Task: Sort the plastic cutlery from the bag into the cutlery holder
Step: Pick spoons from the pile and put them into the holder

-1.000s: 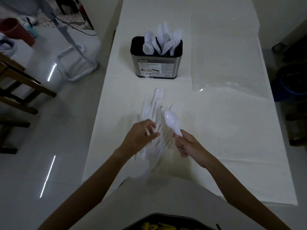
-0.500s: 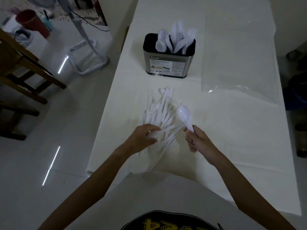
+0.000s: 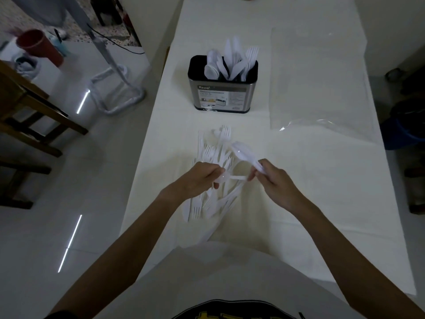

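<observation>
A heap of white plastic cutlery [image 3: 215, 199], mostly forks, lies on the white table [image 3: 322, 203] in front of me. My right hand [image 3: 273, 180] grips a white spoon [image 3: 242, 151] by its handle, bowl pointing up and away. My left hand [image 3: 202, 178] is closed on a second white spoon [image 3: 230, 178], lifted just above the heap, its handle reaching toward my right fingers. The metal cutlery holder [image 3: 222, 97] stands further back with spoons, knives and forks upright in it.
A clear plastic bag [image 3: 319, 88] lies flat at the back right of the table. The table's left edge drops to a tiled floor with a wooden chair [image 3: 30, 116], a white stand base [image 3: 115, 90] and a red bucket [image 3: 39, 46].
My left hand has closed on a spoon from the heap and raised it toward my right hand. The right hand still holds its spoon and has shifted slightly.
</observation>
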`<action>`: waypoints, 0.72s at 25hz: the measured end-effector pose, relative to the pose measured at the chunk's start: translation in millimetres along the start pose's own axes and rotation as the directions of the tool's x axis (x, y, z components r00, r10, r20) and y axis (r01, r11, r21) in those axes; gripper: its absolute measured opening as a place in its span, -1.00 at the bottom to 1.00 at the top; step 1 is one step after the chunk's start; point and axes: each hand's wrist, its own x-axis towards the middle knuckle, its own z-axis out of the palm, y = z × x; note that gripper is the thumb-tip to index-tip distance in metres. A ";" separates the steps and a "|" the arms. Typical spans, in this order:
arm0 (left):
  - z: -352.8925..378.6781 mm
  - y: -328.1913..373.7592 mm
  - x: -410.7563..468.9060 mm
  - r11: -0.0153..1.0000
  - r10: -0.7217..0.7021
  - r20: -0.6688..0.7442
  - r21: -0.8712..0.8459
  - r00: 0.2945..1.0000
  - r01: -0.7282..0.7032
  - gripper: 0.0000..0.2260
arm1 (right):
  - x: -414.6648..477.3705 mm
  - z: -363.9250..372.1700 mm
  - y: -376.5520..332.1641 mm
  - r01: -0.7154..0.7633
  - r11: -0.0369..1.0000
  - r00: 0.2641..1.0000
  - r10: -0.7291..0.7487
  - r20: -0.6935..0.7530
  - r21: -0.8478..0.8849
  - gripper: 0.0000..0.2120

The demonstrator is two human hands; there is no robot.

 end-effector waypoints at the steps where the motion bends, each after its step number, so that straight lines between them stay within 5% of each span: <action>1: 1.4 0.9 1.5 1.000 0.020 -0.007 -0.004 1.000 -0.020 -0.66 | 0.1 3.2 1.4 -0.024 1.000 0.998 0.024 0.050 0.004 -0.86; 6: 6.5 0.2 8.4 0.996 0.057 -0.084 -0.057 0.995 -0.062 -0.79 | -10.1 9.5 -0.9 -0.191 0.954 0.980 0.173 0.094 0.232 -0.81; 11: 13.9 10.7 18.1 0.981 -0.031 -0.322 -0.193 0.946 -0.034 -0.80 | -15.7 10.3 -12.0 -0.398 0.784 0.876 0.172 0.450 0.476 -0.82; 15: 18.8 15.2 20.0 0.901 -0.151 -0.378 -0.433 0.913 -0.030 -0.74 | -18.8 13.9 -19.1 -0.347 0.787 0.887 0.097 0.452 0.511 -0.78; 18: 21.1 16.0 21.5 0.909 -0.134 -0.347 -0.415 0.928 -0.024 -0.79 | -20.4 19.3 -18.4 -0.301 0.768 0.897 0.027 0.442 0.565 -0.78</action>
